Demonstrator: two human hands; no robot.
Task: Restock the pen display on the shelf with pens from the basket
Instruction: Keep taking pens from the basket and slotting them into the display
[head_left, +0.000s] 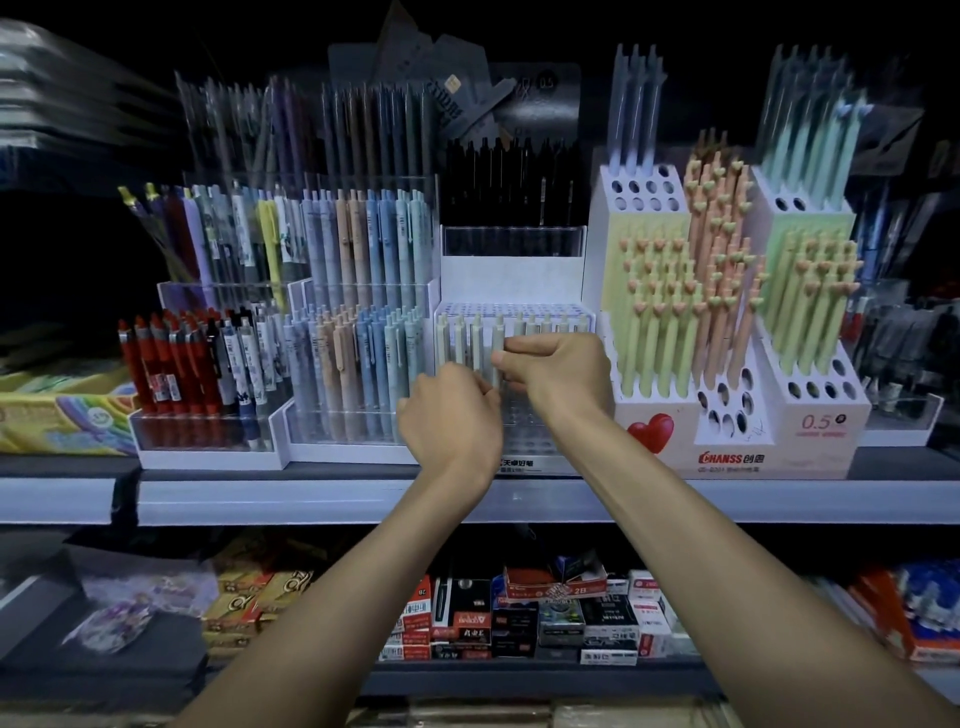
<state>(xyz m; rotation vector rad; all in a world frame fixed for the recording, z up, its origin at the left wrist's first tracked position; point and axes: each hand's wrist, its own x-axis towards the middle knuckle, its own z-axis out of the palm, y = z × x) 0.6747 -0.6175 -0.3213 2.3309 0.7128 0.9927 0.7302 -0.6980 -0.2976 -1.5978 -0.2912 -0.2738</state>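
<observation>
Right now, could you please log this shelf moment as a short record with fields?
setting: shop shelf holding several pen displays
display being worked on: clear display with hole grid, centre, partly filled with pale pens
left hand: closed in front of that display; what it holds is hidden
right hand: pinching a pale pen standing upright in the row
left neighbour: pastel blue and beige pens
right neighbour: white heart display
basket: not in view

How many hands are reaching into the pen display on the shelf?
2. The left hand is curled low in front of the white pen display. The right hand, just above and right of it, pinches a pale pen standing there. No others are visible.
</observation>
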